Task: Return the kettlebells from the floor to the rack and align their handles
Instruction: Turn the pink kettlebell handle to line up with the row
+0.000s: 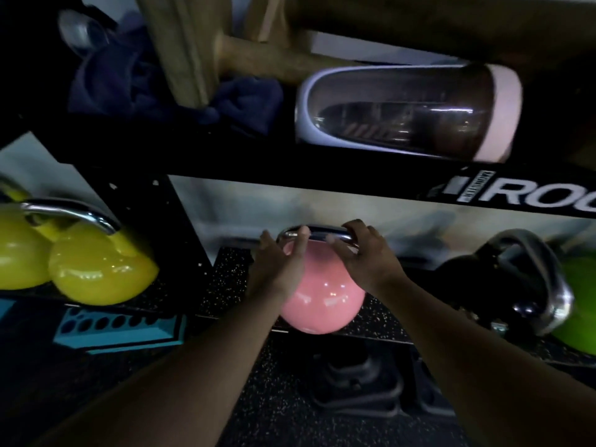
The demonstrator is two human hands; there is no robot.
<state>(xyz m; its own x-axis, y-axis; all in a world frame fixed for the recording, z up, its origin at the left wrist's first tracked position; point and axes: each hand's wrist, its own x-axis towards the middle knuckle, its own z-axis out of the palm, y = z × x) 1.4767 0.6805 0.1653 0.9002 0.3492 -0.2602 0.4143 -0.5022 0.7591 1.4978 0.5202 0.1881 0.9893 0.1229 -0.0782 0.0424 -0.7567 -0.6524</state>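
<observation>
A pink kettlebell (322, 298) with a chrome handle sits on the speckled rubber shelf (225, 285) of the black rack, at the middle of the view. My left hand (280, 266) lies against its left side with the fingers on the left end of the handle. My right hand (364, 253) curls over the right end of the handle. Two yellow kettlebells (96, 269) stand on the shelf to the left. A black kettlebell (477, 279) and a green one (577, 308) stand to the right, the green one's chrome handle tilted toward me.
The black rack beam (354, 182) with white lettering crosses just above the pink kettlebell. On the upper shelf lie a shaker bottle (406, 114) on its side, dark blue cloth (129, 79) and a wooden post (180, 43). Dark equipment (354, 382) sits below the shelf.
</observation>
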